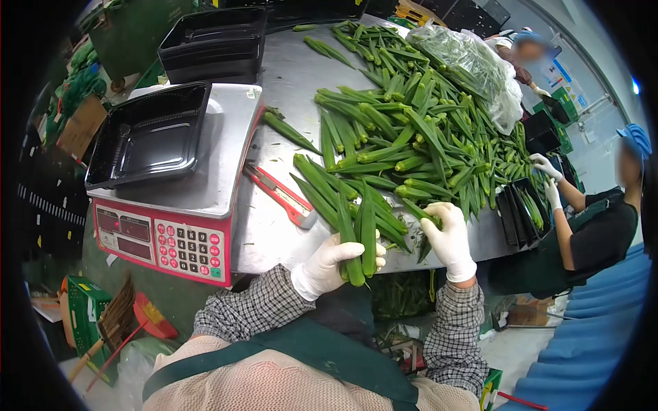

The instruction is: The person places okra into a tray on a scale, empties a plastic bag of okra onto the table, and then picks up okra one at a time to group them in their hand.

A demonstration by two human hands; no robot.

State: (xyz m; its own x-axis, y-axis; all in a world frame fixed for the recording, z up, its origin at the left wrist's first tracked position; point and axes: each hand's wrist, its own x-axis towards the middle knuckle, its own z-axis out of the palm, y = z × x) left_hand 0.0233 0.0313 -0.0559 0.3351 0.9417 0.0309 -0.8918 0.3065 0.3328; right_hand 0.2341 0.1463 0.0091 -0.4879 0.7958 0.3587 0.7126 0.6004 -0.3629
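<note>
My left hand (pixel 325 266), in a white glove, is closed around a few green okra pods (pixel 368 233) held upright near the table's front edge. My right hand (pixel 449 241), gloved too, pinches one okra pod (pixel 417 210) between thumb and fingers at the front of the heap. Just beyond both hands, a large okra pile (pixel 411 130) spreads over the metal table (pixel 284 75). A red utility knife (pixel 279 195) lies left of the pile, beside the scale.
An empty black tray (pixel 147 140) sits on the red-and-silver scale (pixel 164 240). Stacked black trays (pixel 214 44) stand behind it. A clear plastic bag (pixel 473 65) rests at the back right. Two co-workers are on the right; the nearer (pixel 603 226) handles okra in black trays (pixel 517 212).
</note>
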